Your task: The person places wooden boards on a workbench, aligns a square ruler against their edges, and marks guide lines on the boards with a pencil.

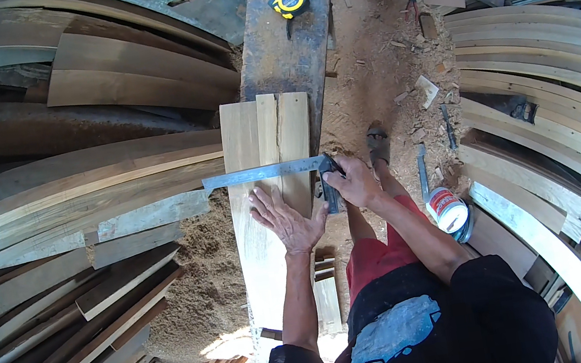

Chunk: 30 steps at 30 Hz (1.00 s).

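Note:
My left hand [287,216] lies flat, fingers spread, on pale wooden boards [263,261] stacked side by side on a dark workbench plank [281,40]. A metal try square [259,174] lies across the boards, its blade reaching left. My right hand [355,181] grips the square's dark stock at the boards' right edge; I cannot tell whether it also holds a pencil. A yellow tape measure [289,3] rests further up the plank.
Curved planks are stacked at the left [84,205] and right [537,69]. Sawdust [196,301] is piled below left. A white and red can [448,209] stands by my right leg, and my sandalled foot [378,146] is on the dirt floor.

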### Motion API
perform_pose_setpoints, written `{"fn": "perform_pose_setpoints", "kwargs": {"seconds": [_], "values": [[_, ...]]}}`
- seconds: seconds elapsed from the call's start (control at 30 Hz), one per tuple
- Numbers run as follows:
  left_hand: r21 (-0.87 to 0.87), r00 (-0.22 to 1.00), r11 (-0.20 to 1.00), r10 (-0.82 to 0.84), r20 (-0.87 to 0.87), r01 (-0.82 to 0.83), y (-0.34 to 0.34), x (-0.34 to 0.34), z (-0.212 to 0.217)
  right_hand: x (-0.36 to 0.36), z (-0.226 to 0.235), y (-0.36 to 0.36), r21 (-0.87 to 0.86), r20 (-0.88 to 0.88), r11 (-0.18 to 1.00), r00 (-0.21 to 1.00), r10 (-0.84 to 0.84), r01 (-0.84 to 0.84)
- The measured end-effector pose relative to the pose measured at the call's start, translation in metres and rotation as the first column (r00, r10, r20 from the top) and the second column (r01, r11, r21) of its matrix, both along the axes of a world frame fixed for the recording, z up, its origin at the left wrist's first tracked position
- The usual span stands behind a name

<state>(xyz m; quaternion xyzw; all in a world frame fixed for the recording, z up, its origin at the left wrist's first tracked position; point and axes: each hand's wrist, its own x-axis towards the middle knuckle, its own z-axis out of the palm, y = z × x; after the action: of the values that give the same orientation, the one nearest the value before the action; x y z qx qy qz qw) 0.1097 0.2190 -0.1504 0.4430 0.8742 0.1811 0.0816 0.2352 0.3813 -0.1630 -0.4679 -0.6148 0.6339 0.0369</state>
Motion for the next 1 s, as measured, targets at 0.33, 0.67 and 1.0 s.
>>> {"fn": "perform_pose_setpoints", "kwargs": {"seconds": [0.33, 0.67, 1.0], "values": [[-0.162, 0.996, 0.984, -0.072, 0.051, 0.079, 0.071, -0.018, 0.000, -0.032, -0.014, 0.004, -0.014, -0.080, 0.991, 0.988, -0.132, 0.132], [-0.081, 1.000, 0.997, -0.005, 0.006, 0.006, 0.105, -0.025, -0.006, -0.046, -0.040, 0.024, -0.060, -0.218, 0.942, 0.917, -0.335, 0.330], [-0.119, 1.000, 0.993, 0.020, -0.016, -0.022, 0.109, -0.025, -0.007, -0.050, -0.036, 0.032, -0.050, -0.205, 0.937, 0.914, -0.349, 0.347]]}}
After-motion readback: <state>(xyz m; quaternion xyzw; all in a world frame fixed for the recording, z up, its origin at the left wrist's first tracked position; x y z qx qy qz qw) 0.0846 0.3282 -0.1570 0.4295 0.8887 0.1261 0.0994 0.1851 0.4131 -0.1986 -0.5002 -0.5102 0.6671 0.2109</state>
